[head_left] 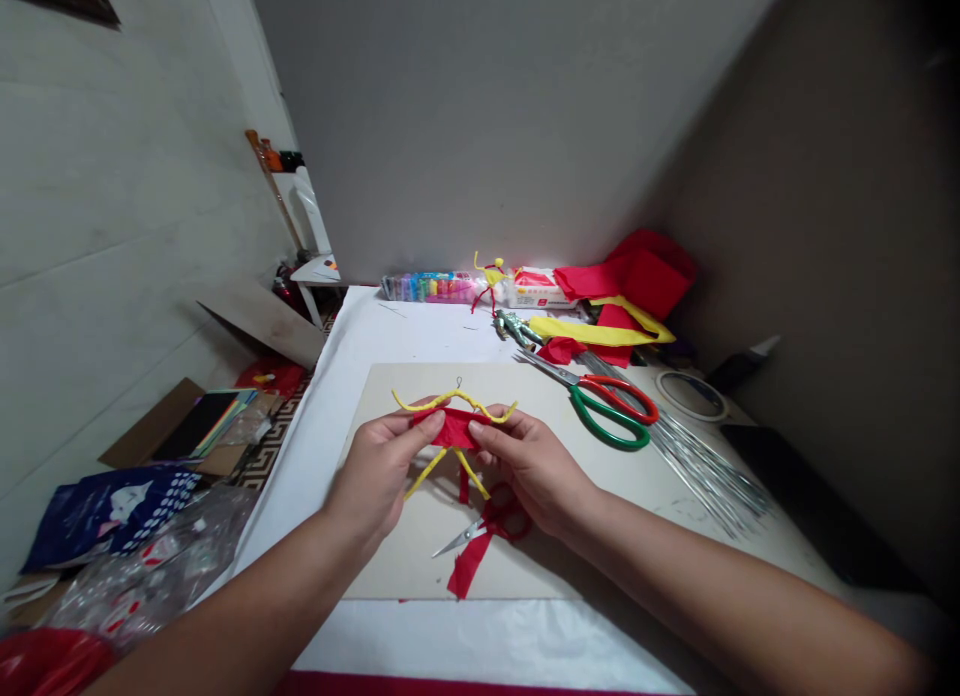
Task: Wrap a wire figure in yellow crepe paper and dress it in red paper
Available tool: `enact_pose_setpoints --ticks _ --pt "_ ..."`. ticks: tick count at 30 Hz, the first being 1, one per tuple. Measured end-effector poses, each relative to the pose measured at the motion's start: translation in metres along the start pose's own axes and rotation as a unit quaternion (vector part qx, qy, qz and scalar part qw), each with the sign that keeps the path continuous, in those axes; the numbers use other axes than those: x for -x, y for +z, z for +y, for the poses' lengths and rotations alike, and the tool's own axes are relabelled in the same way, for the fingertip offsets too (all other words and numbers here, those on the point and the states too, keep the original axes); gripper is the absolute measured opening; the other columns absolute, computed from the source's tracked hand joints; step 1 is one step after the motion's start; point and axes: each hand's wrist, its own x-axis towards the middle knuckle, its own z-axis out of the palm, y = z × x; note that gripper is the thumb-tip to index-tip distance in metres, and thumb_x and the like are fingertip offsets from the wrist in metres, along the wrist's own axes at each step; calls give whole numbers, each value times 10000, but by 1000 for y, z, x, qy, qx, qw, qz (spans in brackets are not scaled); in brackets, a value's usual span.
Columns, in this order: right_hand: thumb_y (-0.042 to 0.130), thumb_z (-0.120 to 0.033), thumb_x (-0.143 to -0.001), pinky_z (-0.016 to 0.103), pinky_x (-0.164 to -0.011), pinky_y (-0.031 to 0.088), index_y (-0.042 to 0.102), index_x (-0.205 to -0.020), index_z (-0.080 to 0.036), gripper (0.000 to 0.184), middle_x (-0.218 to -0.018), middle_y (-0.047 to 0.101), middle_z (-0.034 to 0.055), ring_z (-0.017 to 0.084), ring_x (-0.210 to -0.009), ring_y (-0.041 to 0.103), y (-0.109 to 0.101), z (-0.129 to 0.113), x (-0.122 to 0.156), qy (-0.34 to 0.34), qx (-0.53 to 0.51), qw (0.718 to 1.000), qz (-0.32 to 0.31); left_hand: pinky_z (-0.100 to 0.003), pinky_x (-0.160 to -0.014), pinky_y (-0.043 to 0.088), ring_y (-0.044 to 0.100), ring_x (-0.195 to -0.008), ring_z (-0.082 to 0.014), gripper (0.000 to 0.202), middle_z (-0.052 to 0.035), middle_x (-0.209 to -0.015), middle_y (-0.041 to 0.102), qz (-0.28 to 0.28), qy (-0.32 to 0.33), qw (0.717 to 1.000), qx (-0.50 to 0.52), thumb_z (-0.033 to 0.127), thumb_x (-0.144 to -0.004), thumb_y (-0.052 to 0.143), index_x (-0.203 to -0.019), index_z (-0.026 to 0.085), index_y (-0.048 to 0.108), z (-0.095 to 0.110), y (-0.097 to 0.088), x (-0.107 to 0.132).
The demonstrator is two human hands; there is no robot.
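Between my two hands a strip of red crepe paper (456, 429) is stretched across the middle of a small yellow wire figure (429, 473). The figure's arms curve out above the paper, its legs spread below, and a bare wire loop (459, 382) stands at its top. My left hand (384, 463) pinches the paper's left end between thumb and fingers. At the right end, my right hand (534, 461) pinches it the same way. Beneath, small red-handled scissors (463, 538) lie half open on the pale board (390, 566), with red scraps (470, 566) beside them.
Larger scissors with red and green handles (611, 406), pliers (516, 328), a bundle of wires (701, 466) and a tape roll (691, 396) lie to the right. Behind are a finished-looking yellow-red figure (491, 274), a yellow strip (577, 330), red paper (645, 271) and a colourful pack (427, 287).
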Motion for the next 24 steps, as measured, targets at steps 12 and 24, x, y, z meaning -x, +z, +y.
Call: enact_pose_setpoints --ticks 12,24 --pt "769 -334 -652 261 -646 442 643 -807 -189 247 -748 662 0 129 -643 584 0 2 -3 16 -43 999 10 -328 -864 473 643 -951 -225 243 -97 -925 731 -22 -7 1000 7 186 -703 720 -942 141 726 0 0 -1" --pt "768 -341 -656 234 -596 442 643 -801 -173 255 -704 660 8 115 -595 569 1 2 -2 35 -72 997 -1 -283 -846 475 663 -876 -184 233 -64 -896 743 -44 -9 999 26 164 -724 710 -955 179 733 -3 2 0"
